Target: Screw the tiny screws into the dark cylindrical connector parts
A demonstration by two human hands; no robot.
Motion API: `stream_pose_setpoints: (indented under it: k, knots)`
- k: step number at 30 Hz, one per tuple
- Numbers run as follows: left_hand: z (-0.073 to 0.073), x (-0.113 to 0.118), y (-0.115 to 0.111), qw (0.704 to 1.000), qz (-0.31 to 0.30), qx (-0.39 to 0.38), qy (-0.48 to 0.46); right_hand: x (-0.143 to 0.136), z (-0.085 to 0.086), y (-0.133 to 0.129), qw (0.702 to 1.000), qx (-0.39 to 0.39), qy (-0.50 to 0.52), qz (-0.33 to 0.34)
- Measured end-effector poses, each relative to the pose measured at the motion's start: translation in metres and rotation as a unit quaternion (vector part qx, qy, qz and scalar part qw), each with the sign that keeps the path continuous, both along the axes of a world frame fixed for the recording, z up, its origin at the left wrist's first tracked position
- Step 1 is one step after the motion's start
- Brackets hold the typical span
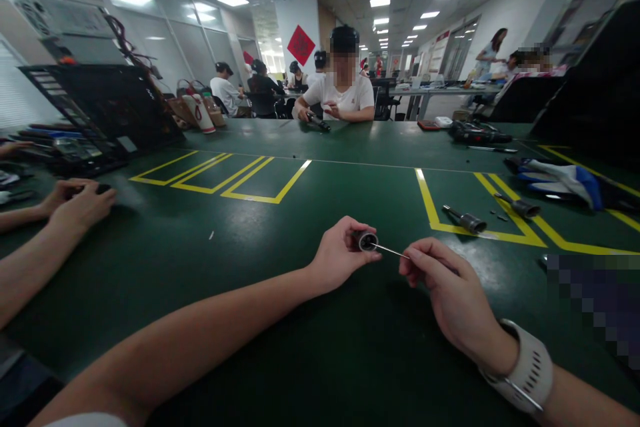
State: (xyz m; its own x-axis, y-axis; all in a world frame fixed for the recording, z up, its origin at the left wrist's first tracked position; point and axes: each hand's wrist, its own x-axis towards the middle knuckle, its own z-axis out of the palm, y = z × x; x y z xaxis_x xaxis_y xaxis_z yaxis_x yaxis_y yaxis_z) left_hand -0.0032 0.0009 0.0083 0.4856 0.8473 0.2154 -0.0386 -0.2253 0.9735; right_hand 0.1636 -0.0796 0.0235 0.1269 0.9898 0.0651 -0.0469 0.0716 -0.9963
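Observation:
My left hand (343, 250) is closed around a dark metal hole saw (369, 241), its round open end turned toward me and to the right. Between the pinched fingers of my right hand (440, 273) is a thin metal rod (391, 251), whose far tip reaches into the mouth of the hole saw. The rod's near end is hidden by my palm. To the right on the table lie two similar hole saws with shanks, one nearer (471, 221) and one farther (521, 205), with small dark bits (499, 216) between them.
Yellow tape outlines (277, 200) mark the green table (240, 307). Blue-and-white gloves (563, 180) and a dark power tool (480, 132) lie at the right. A co-worker's hands (80, 203) are at the left; another person (340, 90) sits opposite. A black crate (135, 107) stands back left.

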Motion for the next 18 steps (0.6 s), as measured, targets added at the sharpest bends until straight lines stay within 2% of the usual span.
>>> stream_pose_setpoints:
  k: [4, 7, 12, 15, 18]
  knots:
    - [0.001, -0.001, 0.001, 1.000, 0.002, -0.004, 0.003, -0.001, 0.000, 0.001, 0.999, -0.013, 0.050, -0.004]
    - [0.002, -0.001, 0.000, 1.000, 0.007, 0.004, 0.019, -0.001, 0.000, 0.000, 1.000, -0.005, 0.025, -0.005]
    - [0.004, -0.002, -0.001, 0.993, 0.034, 0.059, 0.101, 0.000, -0.001, -0.001, 1.000, 0.000, -0.019, 0.005]
    - [0.007, -0.003, -0.001, 0.973, 0.064, 0.123, 0.187, 0.001, -0.001, 0.000, 1.000, 0.000, -0.019, 0.007]
    - [0.012, -0.004, -0.002, 0.937, 0.089, 0.189, 0.281, 0.001, 0.000, 0.001, 1.000, -0.002, -0.015, 0.009]
